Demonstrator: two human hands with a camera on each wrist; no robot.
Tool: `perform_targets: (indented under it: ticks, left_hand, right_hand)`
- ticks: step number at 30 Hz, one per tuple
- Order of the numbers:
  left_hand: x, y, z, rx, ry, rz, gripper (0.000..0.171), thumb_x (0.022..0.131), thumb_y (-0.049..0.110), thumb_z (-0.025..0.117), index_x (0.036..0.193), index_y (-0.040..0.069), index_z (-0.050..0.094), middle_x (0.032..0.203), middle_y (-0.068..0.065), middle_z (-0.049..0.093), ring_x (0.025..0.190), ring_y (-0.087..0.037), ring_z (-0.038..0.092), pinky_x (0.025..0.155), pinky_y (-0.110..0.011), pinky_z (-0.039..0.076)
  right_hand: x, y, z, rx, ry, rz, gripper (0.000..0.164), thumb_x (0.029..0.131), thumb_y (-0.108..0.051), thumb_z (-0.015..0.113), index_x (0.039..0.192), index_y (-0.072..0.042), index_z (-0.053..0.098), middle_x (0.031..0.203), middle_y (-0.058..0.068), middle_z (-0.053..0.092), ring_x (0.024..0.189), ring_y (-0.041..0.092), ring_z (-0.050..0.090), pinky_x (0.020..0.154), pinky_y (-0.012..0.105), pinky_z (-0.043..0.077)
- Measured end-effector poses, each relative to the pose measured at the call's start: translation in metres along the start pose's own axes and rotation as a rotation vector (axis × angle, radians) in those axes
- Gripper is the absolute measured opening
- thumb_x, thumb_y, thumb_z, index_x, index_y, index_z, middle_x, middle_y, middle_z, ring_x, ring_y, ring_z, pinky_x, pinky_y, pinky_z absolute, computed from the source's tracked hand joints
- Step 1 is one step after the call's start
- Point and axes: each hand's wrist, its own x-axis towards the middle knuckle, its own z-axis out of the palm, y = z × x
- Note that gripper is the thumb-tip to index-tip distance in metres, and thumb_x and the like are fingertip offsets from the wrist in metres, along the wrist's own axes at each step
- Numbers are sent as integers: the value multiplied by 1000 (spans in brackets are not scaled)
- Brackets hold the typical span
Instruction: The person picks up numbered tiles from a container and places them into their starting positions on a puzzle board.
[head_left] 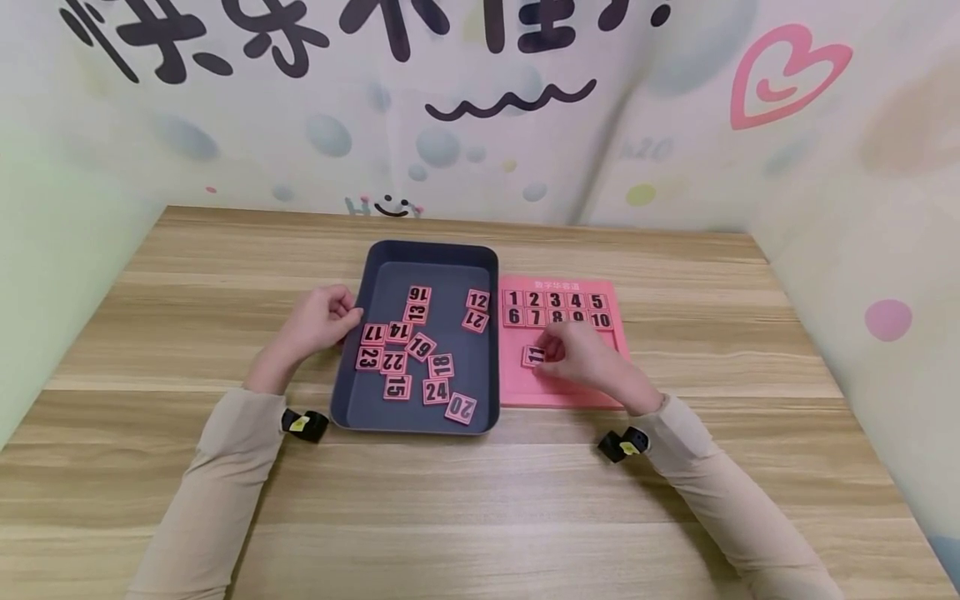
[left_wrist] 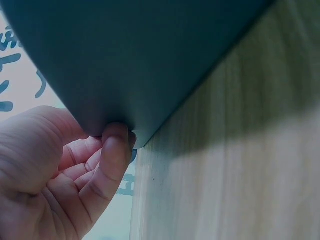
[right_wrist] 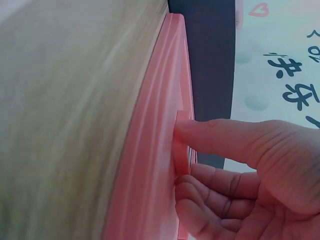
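My left hand [head_left: 318,320] holds the left rim of a dark grey rectangular tray [head_left: 435,275], with thumb and curled fingers at its edge in the left wrist view. Loose pink number tiles lie in the tray at various angles, among them the 24 tile [head_left: 436,392] and the 20 tile [head_left: 461,408]. My right hand [head_left: 583,354] pinches the 11 tile [head_left: 533,356], which is turned sideways, over the left part of a pink puzzle board [head_left: 517,387]. In the right wrist view the tile [right_wrist: 182,150] sits between thumb and fingers, close against the board.
Tiles 1 to 5 fill the board's top row [head_left: 555,299], with 6 to 10 in the row below, partly behind my right hand. The board stands right beside the tray on a wooden table [head_left: 480,517]. A printed wall sheet [head_left: 480,158] rises behind the table.
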Motion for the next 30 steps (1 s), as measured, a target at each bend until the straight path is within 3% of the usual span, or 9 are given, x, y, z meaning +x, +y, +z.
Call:
perform_targets:
  ticks: [7, 13, 16, 30]
  left_hand:
    - [-1, 0, -1, -2, 12, 31, 10, 87, 1, 57, 79, -5, 54, 68, -13, 58, 49, -8, 49, 43, -22, 42]
    - [-1, 1, -1, 2, 6, 35, 11, 87, 1, 57, 78, -5, 54, 68, -12, 58, 49, -8, 48, 44, -22, 42]
    - [0, 1, 0, -1, 8, 42, 11, 87, 1, 57, 78, -5, 54, 67, -12, 58, 48, -8, 48, 43, -22, 41]
    - [-1, 1, -1, 1, 15, 37, 11, 87, 3, 58, 79, -4, 55, 69, -12, 58, 49, -7, 47, 43, -20, 40]
  right_hand:
    - [-2, -6, -3, -14, -32, 78, 27, 72, -20, 81, 84, -4, 63, 75, 1, 64, 69, 14, 59, 67, 29, 50]
    - [-2, -1, -7, -33, -66, -75, 34, 71, -2, 76, 102, -2, 64, 88, 5, 65, 80, 17, 60, 74, 32, 51]
    - [0, 0, -7, -30, -75, -124, 32, 70, 5, 73, 101, -1, 66, 87, 6, 65, 78, 18, 59, 72, 31, 51]
    - [18, -10, 5, 41, -9, 45, 25, 74, -2, 75, 96, 3, 63, 82, 9, 64, 75, 19, 60, 69, 29, 52]
